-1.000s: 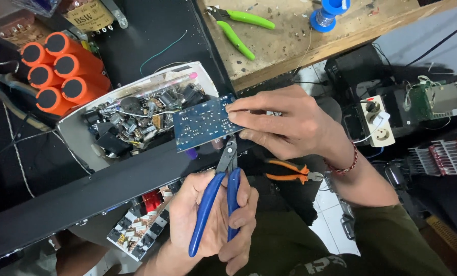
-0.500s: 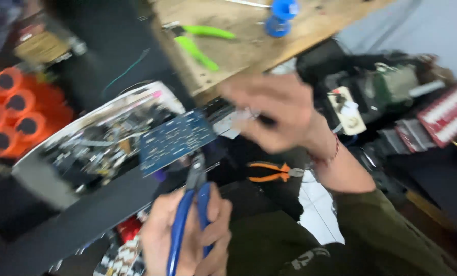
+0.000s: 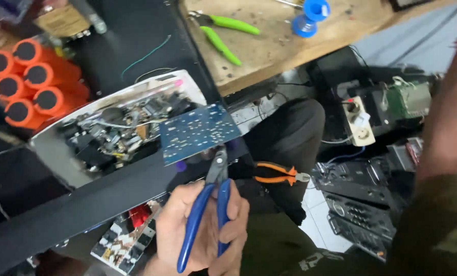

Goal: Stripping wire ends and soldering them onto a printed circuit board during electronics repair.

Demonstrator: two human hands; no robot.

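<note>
My left hand [image 3: 204,240] is shut around the blue handles of a pair of side cutters [image 3: 214,202] at the bottom centre. The cutter's jaws point up and meet the lower right edge of a blue circuit board [image 3: 197,132]. No hand holds the board; it lies solder side up, tilted over the rim of a silver tray [image 3: 49,153] full of loose electronic parts. Only my right forearm [image 3: 443,117] and its olive sleeve show along the right edge; the right hand itself is out of the picture at the top.
Orange cylinder capacitors [image 3: 29,82] cluster at the far left. A wooden bench [image 3: 290,56] holds green-handled pliers [image 3: 223,33] and a blue solder spool [image 3: 310,15]. Orange-handled pliers [image 3: 274,174] lie on my lap. A white power strip [image 3: 359,122] and stacked black devices sit on the right.
My right hand has let go of the blue board and lifted up and away to the right, out of view. The left hand keeps the cutters at the board's edge.
</note>
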